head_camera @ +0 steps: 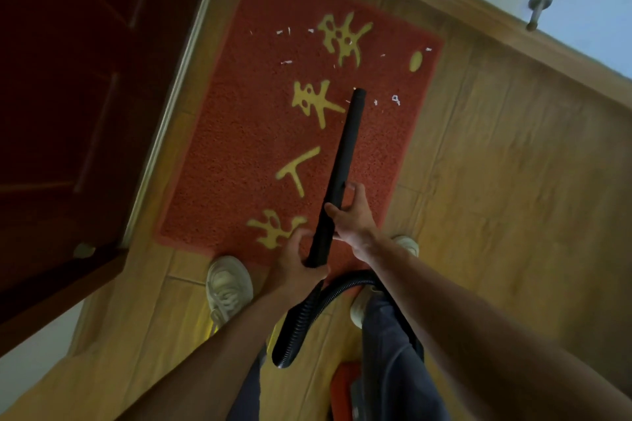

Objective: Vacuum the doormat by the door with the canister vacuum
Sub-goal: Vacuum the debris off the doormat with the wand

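A red doormat (253, 133) with yellow characters lies on the wood floor beside the dark red door (68, 96). White scraps (396, 99) are scattered over its far half. A black vacuum wand (345, 161) slants over the mat, its open tip near the scraps at the middle. My left hand (297, 260) grips the wand's lower end where the ribbed black hose (301, 321) joins. My right hand (352, 215) holds the wand higher up, fingers wrapped round it. A red part of the canister (342, 386) shows at the bottom, between my legs.
My two pale shoes (227, 284) stand at the mat's near edge. A wooden skirting board (478, 10) runs along the white wall at the right, with a metal door stopper (537, 10) on it. Bare wood floor (513, 198) lies right of the mat.
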Demonstrator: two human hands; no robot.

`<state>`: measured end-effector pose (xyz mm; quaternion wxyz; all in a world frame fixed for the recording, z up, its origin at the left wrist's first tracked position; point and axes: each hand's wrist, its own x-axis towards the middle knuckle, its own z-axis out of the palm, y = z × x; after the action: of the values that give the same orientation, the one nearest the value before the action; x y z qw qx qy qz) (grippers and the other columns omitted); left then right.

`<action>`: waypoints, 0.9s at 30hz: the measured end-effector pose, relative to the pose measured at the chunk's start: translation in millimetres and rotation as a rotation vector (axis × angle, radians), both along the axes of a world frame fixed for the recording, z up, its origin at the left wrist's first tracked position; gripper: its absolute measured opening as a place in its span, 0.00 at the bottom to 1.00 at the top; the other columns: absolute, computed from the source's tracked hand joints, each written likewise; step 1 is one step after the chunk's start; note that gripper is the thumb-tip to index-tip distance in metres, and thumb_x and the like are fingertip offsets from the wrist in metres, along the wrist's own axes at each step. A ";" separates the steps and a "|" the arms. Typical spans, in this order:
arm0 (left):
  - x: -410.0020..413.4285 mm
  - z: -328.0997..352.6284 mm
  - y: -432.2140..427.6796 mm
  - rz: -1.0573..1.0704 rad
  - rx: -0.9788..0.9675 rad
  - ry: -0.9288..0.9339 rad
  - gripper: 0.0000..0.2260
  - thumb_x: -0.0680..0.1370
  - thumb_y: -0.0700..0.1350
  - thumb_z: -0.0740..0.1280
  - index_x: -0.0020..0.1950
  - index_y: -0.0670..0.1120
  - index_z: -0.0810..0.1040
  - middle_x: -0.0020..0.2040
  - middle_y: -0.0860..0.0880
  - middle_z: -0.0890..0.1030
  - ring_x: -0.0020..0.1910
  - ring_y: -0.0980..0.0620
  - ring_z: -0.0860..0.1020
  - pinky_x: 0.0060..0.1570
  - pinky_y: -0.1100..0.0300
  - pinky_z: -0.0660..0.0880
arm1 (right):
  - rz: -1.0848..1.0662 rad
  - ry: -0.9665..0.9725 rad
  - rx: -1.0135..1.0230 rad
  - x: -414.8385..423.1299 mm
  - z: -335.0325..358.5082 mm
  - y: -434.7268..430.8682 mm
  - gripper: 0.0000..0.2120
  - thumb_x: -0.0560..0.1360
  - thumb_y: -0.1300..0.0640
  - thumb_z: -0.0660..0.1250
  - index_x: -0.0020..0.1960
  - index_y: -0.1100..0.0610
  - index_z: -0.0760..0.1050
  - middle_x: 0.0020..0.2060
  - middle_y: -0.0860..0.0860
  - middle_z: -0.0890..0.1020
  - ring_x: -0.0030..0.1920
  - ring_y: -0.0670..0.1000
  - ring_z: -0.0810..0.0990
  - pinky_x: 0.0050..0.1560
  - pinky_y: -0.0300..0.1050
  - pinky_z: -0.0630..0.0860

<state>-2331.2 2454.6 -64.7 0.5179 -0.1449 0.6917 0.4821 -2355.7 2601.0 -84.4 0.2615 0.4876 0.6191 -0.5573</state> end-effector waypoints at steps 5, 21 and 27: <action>15.7 -4.7 15.4 -0.002 -0.041 -0.001 0.19 0.73 0.38 0.74 0.56 0.55 0.72 0.39 0.44 0.81 0.34 0.49 0.80 0.37 0.52 0.78 | 0.025 -0.014 -0.051 15.4 -13.2 14.1 0.19 0.80 0.61 0.65 0.63 0.45 0.63 0.49 0.60 0.80 0.43 0.56 0.84 0.46 0.61 0.83; 11.2 -0.1 45.7 0.121 -0.067 -0.028 0.19 0.75 0.36 0.72 0.60 0.52 0.72 0.41 0.38 0.84 0.34 0.46 0.82 0.36 0.55 0.79 | 0.049 0.138 -0.042 20.4 -36.9 35.0 0.22 0.79 0.58 0.66 0.69 0.46 0.63 0.50 0.59 0.81 0.40 0.52 0.83 0.39 0.46 0.82; 9.5 -1.2 53.2 0.154 -0.065 -0.060 0.20 0.75 0.36 0.72 0.61 0.53 0.72 0.36 0.45 0.84 0.32 0.48 0.83 0.32 0.59 0.77 | 0.023 0.210 -0.011 21.1 -37.1 40.1 0.22 0.79 0.59 0.66 0.70 0.48 0.64 0.49 0.58 0.82 0.39 0.50 0.83 0.40 0.44 0.81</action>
<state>-2321.7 2507.8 -65.9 0.4948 -0.2286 0.6782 0.4930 -2334.6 2641.1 -121.4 0.2042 0.4182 0.6455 -0.6055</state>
